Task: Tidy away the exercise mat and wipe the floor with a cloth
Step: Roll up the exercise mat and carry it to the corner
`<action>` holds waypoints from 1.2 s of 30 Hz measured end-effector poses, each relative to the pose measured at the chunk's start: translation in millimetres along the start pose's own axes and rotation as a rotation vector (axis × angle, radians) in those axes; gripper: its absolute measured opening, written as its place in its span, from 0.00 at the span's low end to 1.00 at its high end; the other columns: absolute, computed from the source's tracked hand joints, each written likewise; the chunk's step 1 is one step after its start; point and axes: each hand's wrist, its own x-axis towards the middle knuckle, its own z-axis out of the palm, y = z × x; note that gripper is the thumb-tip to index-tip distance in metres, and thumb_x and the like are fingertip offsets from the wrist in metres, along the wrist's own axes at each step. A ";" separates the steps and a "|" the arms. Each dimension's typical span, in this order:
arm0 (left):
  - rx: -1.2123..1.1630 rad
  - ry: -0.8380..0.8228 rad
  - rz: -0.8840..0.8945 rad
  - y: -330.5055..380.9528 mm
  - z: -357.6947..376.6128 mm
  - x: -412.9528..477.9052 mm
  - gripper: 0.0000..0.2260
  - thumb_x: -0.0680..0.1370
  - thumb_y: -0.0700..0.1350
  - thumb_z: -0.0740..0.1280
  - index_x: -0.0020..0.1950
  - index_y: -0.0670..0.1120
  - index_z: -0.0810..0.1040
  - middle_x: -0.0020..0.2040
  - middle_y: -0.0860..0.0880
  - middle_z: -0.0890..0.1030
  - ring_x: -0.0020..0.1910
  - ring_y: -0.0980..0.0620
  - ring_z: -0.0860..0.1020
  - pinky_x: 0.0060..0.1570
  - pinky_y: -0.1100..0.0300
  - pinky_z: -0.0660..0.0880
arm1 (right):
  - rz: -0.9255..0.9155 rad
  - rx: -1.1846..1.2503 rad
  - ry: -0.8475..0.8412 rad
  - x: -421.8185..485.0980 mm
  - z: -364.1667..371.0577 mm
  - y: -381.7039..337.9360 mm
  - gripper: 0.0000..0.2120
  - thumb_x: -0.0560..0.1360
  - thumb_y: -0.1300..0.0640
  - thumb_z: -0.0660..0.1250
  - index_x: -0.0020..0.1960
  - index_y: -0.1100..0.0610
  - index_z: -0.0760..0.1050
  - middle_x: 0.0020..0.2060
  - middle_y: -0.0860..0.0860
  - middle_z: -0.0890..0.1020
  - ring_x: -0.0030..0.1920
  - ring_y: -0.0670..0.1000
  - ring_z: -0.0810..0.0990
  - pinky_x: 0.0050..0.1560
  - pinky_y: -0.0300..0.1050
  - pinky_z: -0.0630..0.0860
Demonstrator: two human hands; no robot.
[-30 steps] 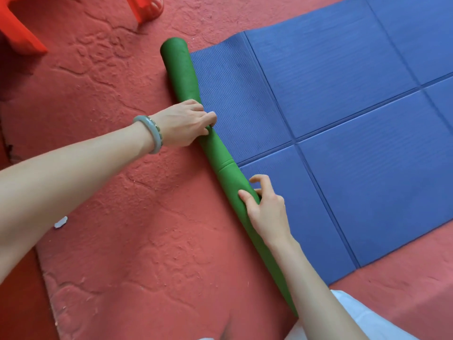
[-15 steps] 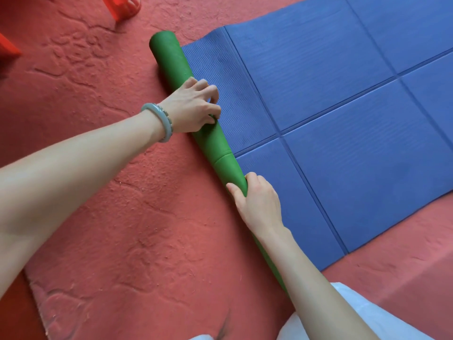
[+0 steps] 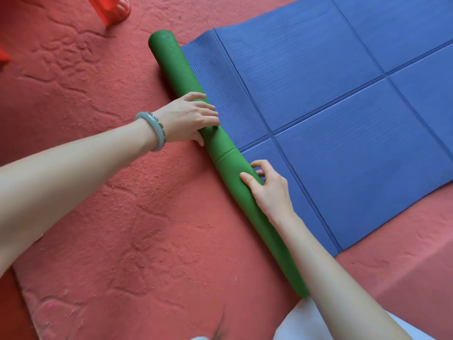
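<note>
Left hand (image 3: 188,119) curls round the green roll (image 3: 176,67), fingers together; right hand (image 3: 272,192) cups it, fingers slightly spread. The exercise mat (image 3: 343,123) looks soft, light, springy, so grip mid-roll

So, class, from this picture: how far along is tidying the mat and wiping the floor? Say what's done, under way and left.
Done: one end of the mat is wound into a thin green roll. In hand: the left hand and right hand both grip that roll. Left: most of the mat lies flat and blue; no cloth is in view, so wiping the red floor seems not begun.
</note>
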 end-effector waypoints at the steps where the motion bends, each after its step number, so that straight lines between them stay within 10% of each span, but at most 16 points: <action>1: -0.022 -0.024 0.003 -0.1 -3.5 3.3 0.25 0.63 0.51 0.78 0.55 0.42 0.78 0.55 0.43 0.82 0.59 0.44 0.78 0.65 0.47 0.63 | -0.073 -0.060 0.086 -2.8 2.8 0.3 0.14 0.74 0.46 0.68 0.57 0.50 0.75 0.50 0.53 0.77 0.49 0.53 0.75 0.50 0.48 0.73; 5: -0.051 -0.209 -0.057 -1.9 -18.4 20.4 0.21 0.66 0.53 0.75 0.55 0.46 0.78 0.51 0.45 0.83 0.57 0.46 0.78 0.67 0.51 0.58 | -0.397 -0.471 0.436 -11.7 22.9 -1.1 0.19 0.73 0.48 0.63 0.58 0.57 0.78 0.50 0.58 0.77 0.45 0.58 0.75 0.44 0.52 0.76; 11: 0.036 -0.378 -0.122 1.3 -37.4 66.2 0.22 0.65 0.58 0.74 0.55 0.50 0.79 0.47 0.47 0.82 0.53 0.44 0.76 0.61 0.53 0.65 | -0.260 -0.729 0.371 -9.2 25.9 -11.5 0.40 0.57 0.38 0.77 0.59 0.64 0.76 0.43 0.57 0.79 0.42 0.59 0.77 0.40 0.49 0.76; 18: -0.109 0.229 -0.089 17.3 -4.0 17.9 0.27 0.65 0.47 0.77 0.61 0.43 0.77 0.56 0.40 0.79 0.53 0.38 0.77 0.53 0.45 0.76 | -0.041 -0.211 0.113 12.8 -16.4 -6.2 0.29 0.65 0.40 0.73 0.64 0.47 0.74 0.52 0.49 0.80 0.56 0.51 0.77 0.58 0.49 0.72; 22: -0.047 0.164 -0.119 34.4 20.3 4.4 0.41 0.60 0.53 0.79 0.70 0.44 0.69 0.69 0.42 0.71 0.68 0.40 0.69 0.69 0.46 0.60 | 0.031 -0.002 0.003 20.1 -34.4 -3.1 0.22 0.65 0.41 0.73 0.58 0.42 0.79 0.48 0.42 0.83 0.51 0.44 0.80 0.56 0.46 0.75; 25: -0.027 0.183 -0.135 36.4 24.4 19.6 0.35 0.64 0.52 0.78 0.67 0.44 0.72 0.66 0.43 0.75 0.66 0.42 0.72 0.67 0.46 0.60 | 0.069 0.015 -0.039 25.8 -43.8 0.9 0.23 0.67 0.40 0.72 0.60 0.43 0.75 0.49 0.45 0.82 0.52 0.48 0.80 0.54 0.47 0.76; 30: -0.091 0.138 -0.070 21.7 7.7 50.7 0.23 0.67 0.53 0.74 0.59 0.45 0.79 0.58 0.46 0.81 0.61 0.44 0.77 0.63 0.44 0.67 | -0.156 -0.617 0.392 6.9 -9.8 2.8 0.32 0.69 0.39 0.65 0.64 0.61 0.73 0.58 0.60 0.77 0.57 0.61 0.76 0.55 0.54 0.74; 36: -0.164 -0.064 -0.162 20.1 -1.1 85.0 0.28 0.69 0.54 0.73 0.66 0.46 0.73 0.66 0.48 0.74 0.70 0.47 0.67 0.71 0.50 0.54 | -0.072 -0.917 0.290 20.0 -18.5 -7.3 0.43 0.57 0.34 0.75 0.58 0.66 0.74 0.46 0.57 0.78 0.44 0.56 0.77 0.39 0.48 0.74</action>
